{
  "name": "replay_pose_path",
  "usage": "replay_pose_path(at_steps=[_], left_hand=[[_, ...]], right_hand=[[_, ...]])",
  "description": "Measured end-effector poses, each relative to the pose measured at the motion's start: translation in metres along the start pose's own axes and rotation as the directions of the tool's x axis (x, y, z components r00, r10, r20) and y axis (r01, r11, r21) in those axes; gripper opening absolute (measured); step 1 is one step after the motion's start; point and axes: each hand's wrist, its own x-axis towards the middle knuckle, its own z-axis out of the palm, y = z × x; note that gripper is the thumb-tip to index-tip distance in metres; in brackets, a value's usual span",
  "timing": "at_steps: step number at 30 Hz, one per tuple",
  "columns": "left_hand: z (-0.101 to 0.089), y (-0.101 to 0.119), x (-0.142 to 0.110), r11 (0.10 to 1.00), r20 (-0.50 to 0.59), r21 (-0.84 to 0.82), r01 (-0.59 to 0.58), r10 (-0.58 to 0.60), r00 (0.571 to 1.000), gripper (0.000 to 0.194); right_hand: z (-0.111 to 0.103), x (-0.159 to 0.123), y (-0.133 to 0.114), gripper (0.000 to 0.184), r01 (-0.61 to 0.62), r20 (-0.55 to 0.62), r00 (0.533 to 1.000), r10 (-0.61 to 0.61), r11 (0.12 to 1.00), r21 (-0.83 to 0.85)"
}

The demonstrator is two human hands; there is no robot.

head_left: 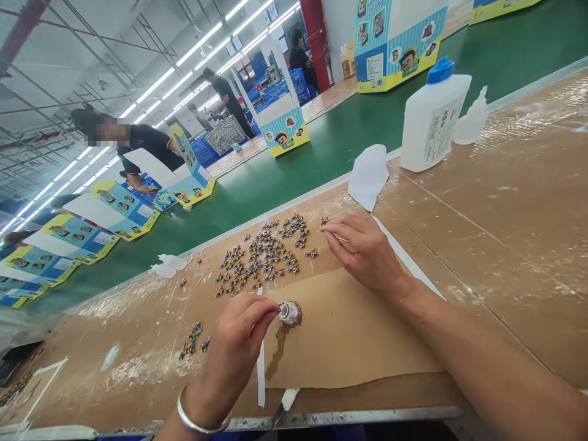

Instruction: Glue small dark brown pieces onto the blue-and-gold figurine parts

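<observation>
My left hand (236, 349), with a metal bangle at the wrist, pinches something tiny at the rim of a small round pot (289, 313) smeared with white; its fingers hide most of it. The pot stands on a brown cardboard sheet (367, 324) beside a dark wet streak. Held between the thumb and fingers of my right hand (362, 248) is a thin wooden stick (340, 237). Just past those fingertips lies one small blue and gold figure (324, 221). Left of it spreads a pile of similar tiny figures (264, 251).
A smaller group of figures (195, 340) lies at left. At right stand a white bottle with a blue cap (434, 119) and a squeeze bottle (472, 119). White paper (369, 176) lies near the green belt (331, 156), which carries printed cartons (285, 130). People work beyond.
</observation>
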Motion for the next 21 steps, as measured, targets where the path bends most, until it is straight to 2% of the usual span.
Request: replay_pose_path(at_steps=[4,21], left_hand=[[0.0045,-0.0031,0.0022,0.990,0.020,0.086,-0.109,0.108,0.994,0.010],[0.0073,-0.0059,0.0082,0.945,0.104,0.182,-0.270,0.255,0.961,0.011]], right_hand=[[-0.0005,0.0010,-0.0020,0.011,0.003,-0.008,1.000,-0.003,1.000,0.001],[-0.0012,0.0025,-0.0043,0.011,-0.013,-0.012,1.000,0.013,1.000,-0.009]])
